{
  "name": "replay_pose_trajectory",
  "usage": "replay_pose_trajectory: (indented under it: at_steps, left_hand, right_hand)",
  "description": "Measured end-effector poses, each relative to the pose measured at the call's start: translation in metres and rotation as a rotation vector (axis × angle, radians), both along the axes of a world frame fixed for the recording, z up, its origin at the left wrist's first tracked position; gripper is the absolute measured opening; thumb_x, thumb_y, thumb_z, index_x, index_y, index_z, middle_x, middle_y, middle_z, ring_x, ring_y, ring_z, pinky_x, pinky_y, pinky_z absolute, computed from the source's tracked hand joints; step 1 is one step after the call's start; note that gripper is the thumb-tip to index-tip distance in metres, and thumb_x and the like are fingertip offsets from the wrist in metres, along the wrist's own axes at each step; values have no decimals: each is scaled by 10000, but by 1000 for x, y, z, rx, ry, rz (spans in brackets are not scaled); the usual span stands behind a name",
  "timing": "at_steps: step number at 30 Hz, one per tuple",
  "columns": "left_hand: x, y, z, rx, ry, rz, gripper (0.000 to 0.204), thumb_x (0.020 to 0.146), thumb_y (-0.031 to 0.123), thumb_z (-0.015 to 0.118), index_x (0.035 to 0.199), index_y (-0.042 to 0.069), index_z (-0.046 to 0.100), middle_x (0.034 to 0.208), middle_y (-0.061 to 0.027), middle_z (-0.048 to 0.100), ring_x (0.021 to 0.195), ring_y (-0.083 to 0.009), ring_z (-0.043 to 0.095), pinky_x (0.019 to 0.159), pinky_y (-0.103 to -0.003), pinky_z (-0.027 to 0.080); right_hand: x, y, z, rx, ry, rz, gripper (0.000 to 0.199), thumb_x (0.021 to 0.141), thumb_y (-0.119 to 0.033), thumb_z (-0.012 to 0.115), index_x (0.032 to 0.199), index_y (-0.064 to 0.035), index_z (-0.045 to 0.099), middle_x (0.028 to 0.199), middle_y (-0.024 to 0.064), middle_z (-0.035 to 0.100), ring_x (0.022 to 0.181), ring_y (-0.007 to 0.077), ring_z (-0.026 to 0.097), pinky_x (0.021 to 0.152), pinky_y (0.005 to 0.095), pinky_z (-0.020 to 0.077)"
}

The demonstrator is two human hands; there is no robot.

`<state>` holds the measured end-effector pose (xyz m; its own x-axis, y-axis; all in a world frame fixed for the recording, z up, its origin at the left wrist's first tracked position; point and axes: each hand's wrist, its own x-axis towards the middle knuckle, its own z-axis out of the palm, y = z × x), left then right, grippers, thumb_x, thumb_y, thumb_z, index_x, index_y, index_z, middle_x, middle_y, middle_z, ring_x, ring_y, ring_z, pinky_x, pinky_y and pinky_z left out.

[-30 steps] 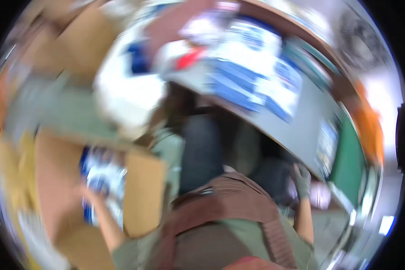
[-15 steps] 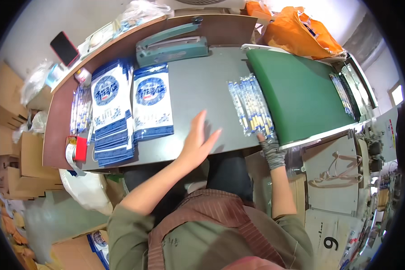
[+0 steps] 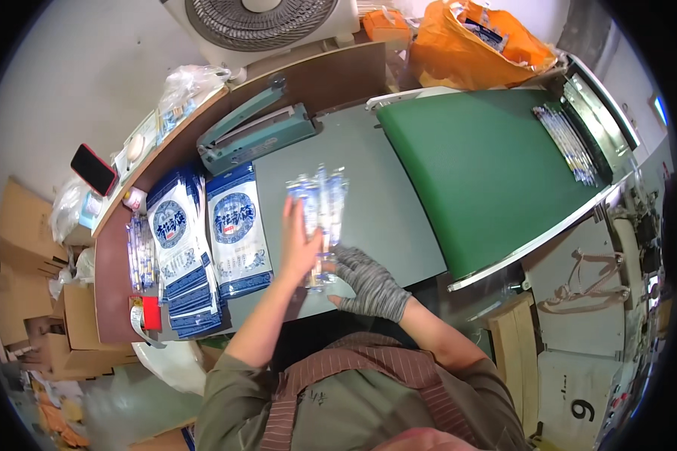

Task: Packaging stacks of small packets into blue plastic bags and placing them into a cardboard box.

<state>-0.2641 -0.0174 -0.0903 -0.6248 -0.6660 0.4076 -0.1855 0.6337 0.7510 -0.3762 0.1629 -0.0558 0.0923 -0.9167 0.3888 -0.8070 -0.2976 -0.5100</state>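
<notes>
Head view: both hands (image 3: 331,259) clasp upright packets (image 3: 320,207).

A bundle of clear sachets (image 3: 320,214) with blue print stands upright over the grey counter (image 3: 387,203). Left of it lie two stacks of blue-and-white pouches (image 3: 207,240), each with a round emblem. Slim clear packets (image 3: 141,252) lie further left, beside a red-and-white label roll (image 3: 144,316). More slim packets (image 3: 568,143) rest on the green belt (image 3: 481,165). A dark phone screen with a red case (image 3: 93,169) sits on the ledge. Cardboard boxes (image 3: 15,248) stand at far left.
</notes>
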Motion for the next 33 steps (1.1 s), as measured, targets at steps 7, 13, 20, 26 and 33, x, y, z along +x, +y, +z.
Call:
replay_pose_trajectory:
  at_steps: [7,13,20,26,33]
  left_hand:
    - [34,-18,24,456,168,221,660,876,138,630,1443,48,304,1459,-202,334,1322,-344,382,1056,-419,367]
    - [66,-20,59,1196,467,2,293,898,152,580,1167,71,500,1187,-126,583,1104,-238,576,898,-414,493]
    - [69,-31,54,1235,396,29,301,889,232,606,1150,101,529,1160,-51,565,1143,-209,508,965,-505,366]
    - [42,-41,51,1466,620,-58,326,950,291,554,1171,53,518,1147,-89,573,1066,-242,562,947,-448,440]
    - [29,6,112,608,625,85,719,988,446,455,1457,-35,202,1423,-183,361,1299,-277,393,1086,-406,310]
  right_hand:
    - [-65,-58,1,-10,-892,-630,394,924,-138,587,1301,-56,511,1357,174,480,1100,240,564,953,371,475]
    - [-115,-111,-48,399,-7,-1213,800,865,-688,403,1172,24,597,1248,253,568,1123,440,557,992,571,380]
    - [-14,-133,4,400,-85,-612,712,901,-438,523,1398,46,366,1409,270,414,1301,380,421,1087,380,340]
    - [46,-154,19,250,-626,-438,867,868,-442,594,1493,3,189,1408,299,400,1313,397,404,1104,368,314]
    - [51,-157,70,97,-1066,-34,874,801,-484,706,1447,-38,323,1316,176,516,1194,241,505,993,322,407]
